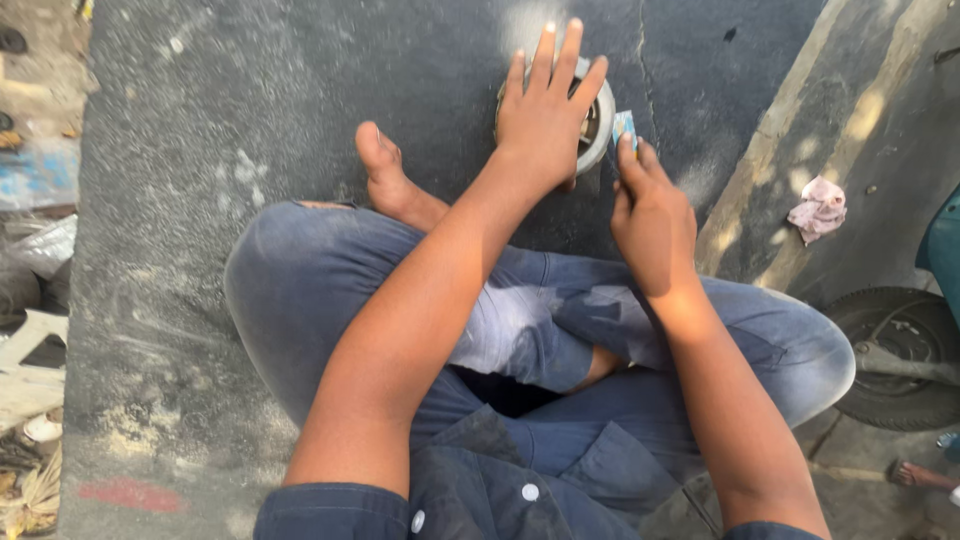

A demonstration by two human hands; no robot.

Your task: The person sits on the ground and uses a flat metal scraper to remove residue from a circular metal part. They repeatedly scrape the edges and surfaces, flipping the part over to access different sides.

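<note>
I sit cross-legged on a dark stone slab (250, 120). My left hand (545, 115) lies flat, fingers spread, on a round pale metal part (603, 125) standing on the slab in front of my legs. My right hand (652, 215) pinches a small blue and white piece (624, 124), like a tiny packet or abrasive scrap, against the right rim of that round part. Most of the round part is hidden under my left hand. My bare foot (385, 175) rests on the slab just left of it.
A crumpled pink rag (820, 208) lies on the slanted concrete edge at the right. A vehicle tyre (900, 355) sits at the lower right. Scrap, paper and debris (30, 300) pile along the left edge of the slab.
</note>
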